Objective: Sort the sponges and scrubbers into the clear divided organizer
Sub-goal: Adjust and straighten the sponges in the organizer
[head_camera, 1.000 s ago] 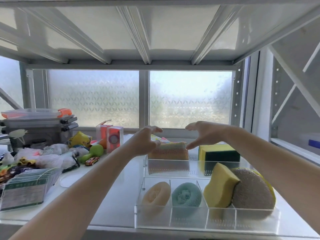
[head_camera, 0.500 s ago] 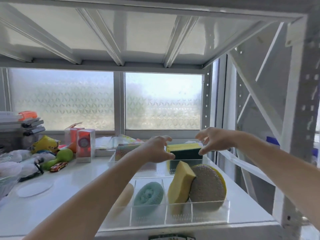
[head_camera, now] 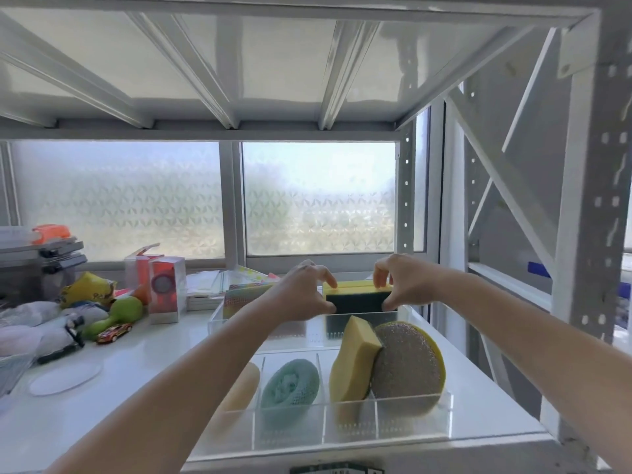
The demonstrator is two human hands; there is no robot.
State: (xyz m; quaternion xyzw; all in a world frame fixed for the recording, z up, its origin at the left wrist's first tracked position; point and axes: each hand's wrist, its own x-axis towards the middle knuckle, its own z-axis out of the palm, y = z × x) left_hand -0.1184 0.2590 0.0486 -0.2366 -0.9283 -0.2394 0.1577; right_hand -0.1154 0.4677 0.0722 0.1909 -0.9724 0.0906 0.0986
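The clear divided organizer [head_camera: 413, 420] sits on the white shelf in front of me. Its front row holds a cream round scrubber [head_camera: 244, 384], a teal mesh scrubber [head_camera: 290, 388], a yellow sponge [head_camera: 354, 364] standing on edge and a round metallic scouring pad [head_camera: 405, 367]. In the back row a multicoloured knitted scrubber [head_camera: 244, 295] stands at the left. A yellow sponge with a dark green scouring side [head_camera: 357, 297] stands at the back right. My left hand [head_camera: 302, 292] pinches its left end and my right hand [head_camera: 405, 283] pinches its right end.
Left on the shelf lie bags, a green toy [head_camera: 118, 314], a small toy car [head_camera: 114, 332], red-and-white boxes [head_camera: 164, 289] and a white round lid [head_camera: 65, 378]. Stacked grey containers [head_camera: 41, 254] stand far left. A frosted window is behind, a shelf overhead, a rack post [head_camera: 581, 234] at right.
Both hands came down and closed in on the yellow-and-green sponge, pinching its two ends. The view shifted right and then back a little.
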